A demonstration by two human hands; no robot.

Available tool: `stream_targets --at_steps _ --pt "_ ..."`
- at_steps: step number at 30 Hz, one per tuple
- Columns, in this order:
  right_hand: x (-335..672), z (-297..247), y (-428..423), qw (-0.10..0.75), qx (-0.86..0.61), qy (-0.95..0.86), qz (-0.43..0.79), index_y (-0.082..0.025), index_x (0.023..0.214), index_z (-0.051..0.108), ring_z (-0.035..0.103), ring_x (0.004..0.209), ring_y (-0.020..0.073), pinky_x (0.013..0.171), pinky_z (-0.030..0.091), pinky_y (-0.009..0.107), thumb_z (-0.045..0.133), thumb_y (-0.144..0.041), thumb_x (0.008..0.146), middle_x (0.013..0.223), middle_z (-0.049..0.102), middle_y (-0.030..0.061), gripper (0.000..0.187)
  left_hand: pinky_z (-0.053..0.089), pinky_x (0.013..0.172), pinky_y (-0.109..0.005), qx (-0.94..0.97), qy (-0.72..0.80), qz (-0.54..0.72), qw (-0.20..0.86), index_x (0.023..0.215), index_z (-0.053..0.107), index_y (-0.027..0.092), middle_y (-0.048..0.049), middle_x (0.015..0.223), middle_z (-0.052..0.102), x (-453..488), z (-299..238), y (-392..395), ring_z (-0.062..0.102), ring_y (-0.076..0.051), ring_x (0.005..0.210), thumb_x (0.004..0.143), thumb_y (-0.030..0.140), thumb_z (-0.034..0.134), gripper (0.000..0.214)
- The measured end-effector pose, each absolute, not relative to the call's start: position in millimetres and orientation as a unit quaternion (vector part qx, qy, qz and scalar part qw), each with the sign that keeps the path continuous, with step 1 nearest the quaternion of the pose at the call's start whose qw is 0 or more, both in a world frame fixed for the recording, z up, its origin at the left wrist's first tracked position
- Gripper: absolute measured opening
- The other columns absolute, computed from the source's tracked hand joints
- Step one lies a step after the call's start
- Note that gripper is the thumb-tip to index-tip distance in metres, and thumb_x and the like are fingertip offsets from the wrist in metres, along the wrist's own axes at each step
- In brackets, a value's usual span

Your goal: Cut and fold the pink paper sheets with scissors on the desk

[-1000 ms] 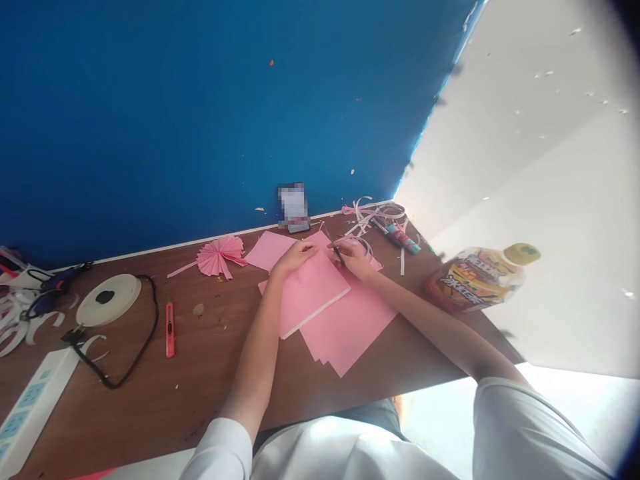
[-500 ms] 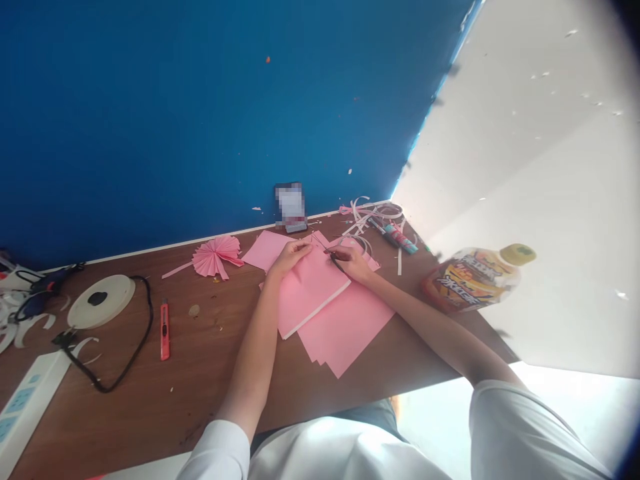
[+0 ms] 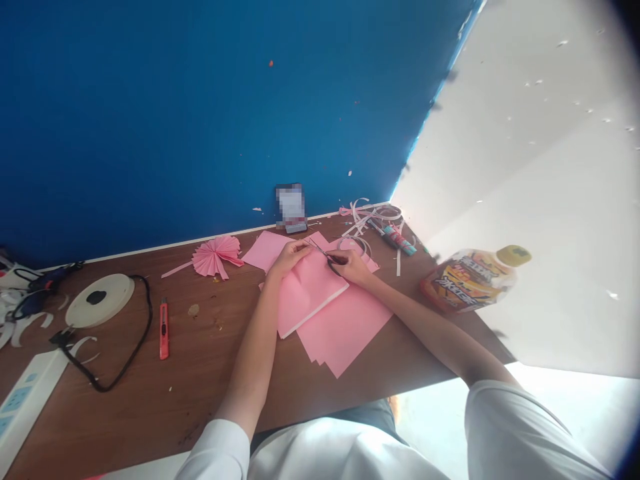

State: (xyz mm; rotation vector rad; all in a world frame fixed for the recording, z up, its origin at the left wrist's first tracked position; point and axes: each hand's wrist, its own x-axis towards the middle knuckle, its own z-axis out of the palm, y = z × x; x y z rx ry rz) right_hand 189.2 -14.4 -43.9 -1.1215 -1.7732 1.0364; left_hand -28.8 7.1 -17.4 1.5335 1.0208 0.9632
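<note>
Nearest, a white power strip (image 3: 35, 393) lies on the left side of the brown table (image 3: 125, 413), and the lower pink sheets (image 3: 345, 333) point a corner toward the near edge, right of the table's middle. Over them lies the upper pink sheet (image 3: 310, 293), with a white border along its near side. The red cutter (image 3: 164, 330) rests well apart, to the left. On the upper sheet's far part, the left hand (image 3: 290, 259) has its fingers drawn together, tips on the paper; whether the thumb pinches it, I cannot tell. The right hand (image 3: 353, 265), just beside it, has its fingers closed round the dark handles of the scissors (image 3: 327, 256). Over the last second these have swung so that the blades now point left, toward the left fingertips, while the left hand has hardly shifted; this seems to put the cutting end at the part being steadied. A drink bottle (image 3: 467, 283) is by the table's right edge. Farther back are a pleated pink fan (image 3: 217, 257) on the left, a tube (image 3: 400, 240) and curled white strips (image 3: 360, 217) near the far right corner, and a phone (image 3: 293, 207) at the far edge.
</note>
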Motion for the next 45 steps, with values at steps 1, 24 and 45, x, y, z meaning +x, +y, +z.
stream_targets --at_steps 1,24,45 --pt "189 -43 -15 0.387 -0.441 -0.702 0.403 -0.019 0.107 0.073 0.065 0.082 0.0206 0.076 0.051 0.031 0.059 -0.021 0.072 0.096 0.072 0.004 0.038 0.041 0.078 -0.027 0.635 0.425 0.398 0.507 0.089 0.068 0.013 -0.0054 0.091 0.065 -29 -18 7 0.055 -0.017 0.085 0.077 0.044 0.063 0.034" --pt "190 -33 -20 0.365 -0.428 -0.741 0.368 -0.018 0.109 0.072 0.052 0.064 0.0144 0.061 0.041 0.025 0.054 -0.027 0.075 0.075 0.065 0.0006 0.04 0.042 0.087 -0.029 0.631 0.416 0.4 0.518 0.093 0.068 0.015 -0.0064 0.1 0.065 -29 -21 9 0.057 -0.019 0.094 0.076 0.044 0.063 0.034" --pt "193 -33 -21 0.355 -0.42 -0.742 0.383 -0.018 0.11 0.071 0.045 0.057 0.0121 0.054 0.037 0.024 0.054 -0.03 0.076 0.067 0.06 -0.0005 0.04 0.041 0.08 -0.027 0.62 0.401 0.398 0.544 0.089 0.066 0.014 -0.0049 0.092 0.064 -29 -21 10 0.055 -0.016 0.085 0.074 0.044 0.066 0.034"
